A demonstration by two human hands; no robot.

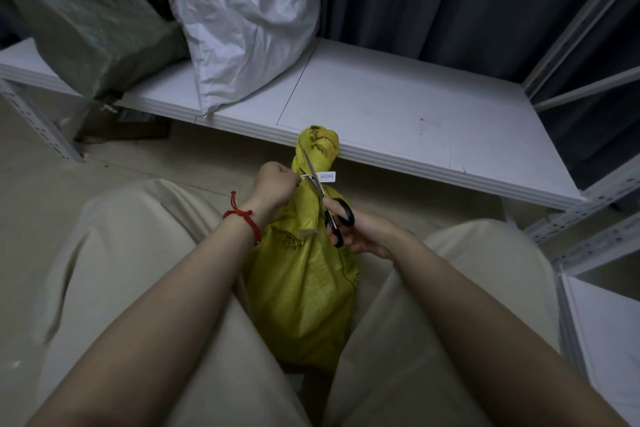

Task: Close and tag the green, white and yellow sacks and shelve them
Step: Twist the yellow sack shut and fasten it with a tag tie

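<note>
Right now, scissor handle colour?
Black; the scissors in the right hand show best in the head view.

Below both hands the yellow sack [304, 288] loses its base between the trouser legs [138, 270]. The tie [306, 177] ends hidden inside the left hand [273, 184]. The right hand [363, 234] covers part of the scissors [323, 196] at the handles — and print on the tag [327, 177], just beyond it, is too small to read.

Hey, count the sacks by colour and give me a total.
Green sack: 1
White sack: 1
Yellow sack: 1
Total: 3
</note>
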